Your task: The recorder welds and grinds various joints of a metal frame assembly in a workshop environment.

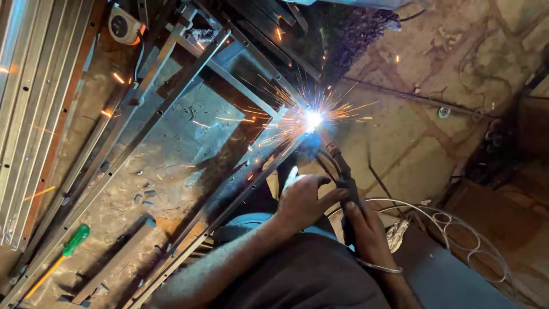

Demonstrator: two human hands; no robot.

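On floor: metal frame [171,131], arc sparking [313,119]
right hand [366,229]: clamped on electrode holder [343,171]
left hand [303,200]: closed on holder too
risk: sparks may burn bare hands

The one camera sits on my head and looks steeply down over my forearms, close to my hands and farther from the floor [457,68]. The picture is tilted, so the metal frame [189,86] runs slantwise from the lower left corner toward the welding flash [313,119] at centre.
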